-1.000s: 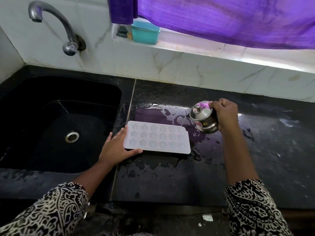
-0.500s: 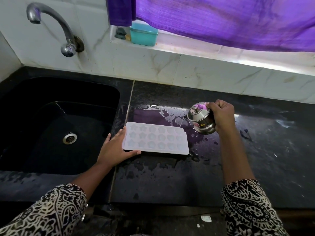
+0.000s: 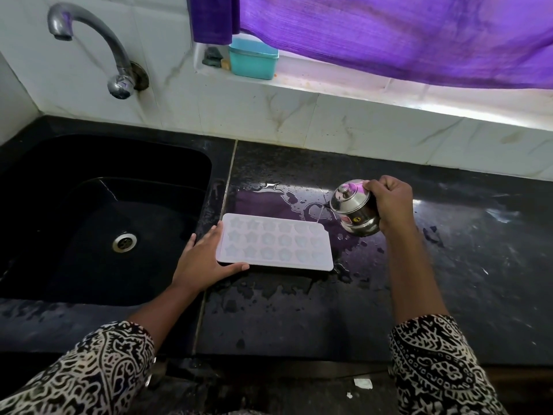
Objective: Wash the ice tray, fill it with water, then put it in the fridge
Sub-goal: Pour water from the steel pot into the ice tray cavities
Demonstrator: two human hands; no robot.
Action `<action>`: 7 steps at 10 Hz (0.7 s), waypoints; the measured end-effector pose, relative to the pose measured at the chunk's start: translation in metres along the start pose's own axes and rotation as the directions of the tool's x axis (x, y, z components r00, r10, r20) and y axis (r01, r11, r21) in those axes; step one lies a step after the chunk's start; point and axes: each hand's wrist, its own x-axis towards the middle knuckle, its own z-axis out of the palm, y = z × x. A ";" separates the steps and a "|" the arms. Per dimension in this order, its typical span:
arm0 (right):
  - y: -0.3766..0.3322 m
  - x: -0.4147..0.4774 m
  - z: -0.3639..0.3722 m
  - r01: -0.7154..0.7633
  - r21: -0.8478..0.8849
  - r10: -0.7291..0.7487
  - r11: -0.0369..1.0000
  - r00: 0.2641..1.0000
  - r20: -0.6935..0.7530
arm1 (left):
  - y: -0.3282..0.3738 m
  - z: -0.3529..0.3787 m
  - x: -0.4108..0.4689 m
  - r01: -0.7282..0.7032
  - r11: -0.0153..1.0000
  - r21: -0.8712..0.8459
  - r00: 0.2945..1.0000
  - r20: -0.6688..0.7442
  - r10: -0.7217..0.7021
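Left hand (image 3: 203,260) lies flat and wide, straight fingers against the 9 o'clock end of the ice tray (image 3: 275,244), thumb along its near edge. The tray sits flat on the wet black table (image 3: 299,319), just beside the sink (image 3: 74,190). At the tray's 2 o'clock, the right hand (image 3: 390,202) wraps round a small lidded steel pot (image 3: 354,212), tipped toward the tray, a thin thread of water (image 3: 320,214) dropping to the far right corner. 3 rows of star cells; how full, I cannot tell.
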 end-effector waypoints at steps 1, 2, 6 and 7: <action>0.001 -0.001 0.000 -0.005 0.008 0.005 1.000 1.000 -0.006 | -0.001 0.000 0.000 0.000 1.000 0.000 1.000 0.001 0.000; 0.002 -0.003 -0.001 -0.022 0.028 0.022 0.999 1.000 -0.010 | -0.001 0.001 0.000 -0.002 1.000 0.005 1.000 -0.001 0.002; 0.006 -0.004 -0.003 -0.027 -0.002 0.027 1.000 1.000 0.000 | -0.001 0.002 0.000 -0.001 1.000 -0.003 1.000 -0.002 0.001; 0.007 -0.004 -0.003 -0.021 -0.012 0.021 1.000 1.000 0.004 | -0.002 0.002 0.001 -0.001 1.000 -0.009 1.000 -0.001 0.001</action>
